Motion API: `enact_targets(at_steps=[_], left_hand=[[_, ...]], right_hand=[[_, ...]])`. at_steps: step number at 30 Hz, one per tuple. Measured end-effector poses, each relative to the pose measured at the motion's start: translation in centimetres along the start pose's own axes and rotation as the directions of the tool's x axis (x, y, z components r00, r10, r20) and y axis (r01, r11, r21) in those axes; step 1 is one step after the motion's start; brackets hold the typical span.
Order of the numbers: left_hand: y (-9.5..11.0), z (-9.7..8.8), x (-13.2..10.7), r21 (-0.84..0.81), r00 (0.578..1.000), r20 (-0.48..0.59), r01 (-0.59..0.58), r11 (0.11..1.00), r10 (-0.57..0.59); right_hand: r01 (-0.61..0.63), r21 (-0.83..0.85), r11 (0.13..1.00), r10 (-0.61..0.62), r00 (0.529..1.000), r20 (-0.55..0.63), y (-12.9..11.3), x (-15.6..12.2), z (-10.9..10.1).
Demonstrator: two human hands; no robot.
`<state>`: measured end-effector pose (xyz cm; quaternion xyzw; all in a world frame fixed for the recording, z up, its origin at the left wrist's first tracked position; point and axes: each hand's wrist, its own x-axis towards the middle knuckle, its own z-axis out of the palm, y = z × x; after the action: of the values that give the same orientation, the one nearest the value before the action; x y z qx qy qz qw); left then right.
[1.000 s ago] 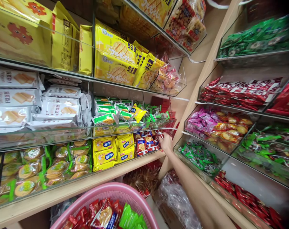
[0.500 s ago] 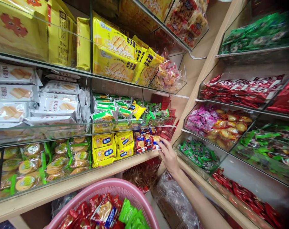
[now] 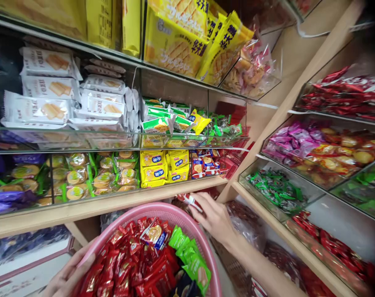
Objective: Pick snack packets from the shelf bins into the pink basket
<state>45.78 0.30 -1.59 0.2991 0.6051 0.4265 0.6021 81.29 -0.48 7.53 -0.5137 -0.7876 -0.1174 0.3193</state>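
My right hand [image 3: 210, 214] pinches a small red and white snack packet [image 3: 190, 202] above the far right rim of a pink plastic basket [image 3: 212, 252]. On the basket's left rim, my left hand [image 3: 70, 270] is closed, thumb inside the edge. Many small red packets [image 3: 122, 255] fill the basket. A red, white and blue cracker packet [image 3: 156, 234] lies on top of them, and bright green packets [image 3: 192, 258] sit along the right side. Behind my right hand, similar red and blue cracker packets [image 3: 207, 165] lie in a glass-fronted shelf bin.
Yellow packets [image 3: 155, 169] and round cookies in green-edged wrappers [image 3: 78, 175] fill the low shelf. White cake packets [image 3: 48, 88] lie above. A wooden shelf edge [image 3: 91, 206] runs behind the basket. Candy bins [image 3: 274, 192] line the right wall.
My right hand has drawn back from the red and blue cracker bin to above the basket, holding a packet. My left hand has come into view on the basket rim as the view shifted.
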Motion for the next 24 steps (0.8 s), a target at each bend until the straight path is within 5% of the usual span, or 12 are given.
enact_targets(at_steps=[5, 10, 18, 24], left_hand=[[0.1, -0.2, 0.2, -0.042, 0.995, 0.076, 0.071, 0.997, -0.068], [0.5, 0.2, -0.8, -0.13, 0.982, 0.167, 0.106, 0.986, -0.084], [0.3, 0.7, -1.4, -0.187, 0.984, 0.15, 0.118, 0.975, -0.09], [0.4, 0.9, -1.9, -0.251, 0.983, 0.164, 0.128, 0.96, -0.088]], right_hand=[[0.004, -0.238, 0.971, 0.057, 0.967, 0.248, -5.9, 0.0, 2.3], [0.047, -0.42, 0.906, 0.155, 0.887, 0.434, -8.8, 0.2, 4.9], [0.039, -0.372, 0.927, 0.183, 0.819, 0.543, -10.9, 0.1, 7.2], [-0.042, -0.278, 0.96, 0.191, 0.823, 0.534, -11.0, 0.1, 7.1]])
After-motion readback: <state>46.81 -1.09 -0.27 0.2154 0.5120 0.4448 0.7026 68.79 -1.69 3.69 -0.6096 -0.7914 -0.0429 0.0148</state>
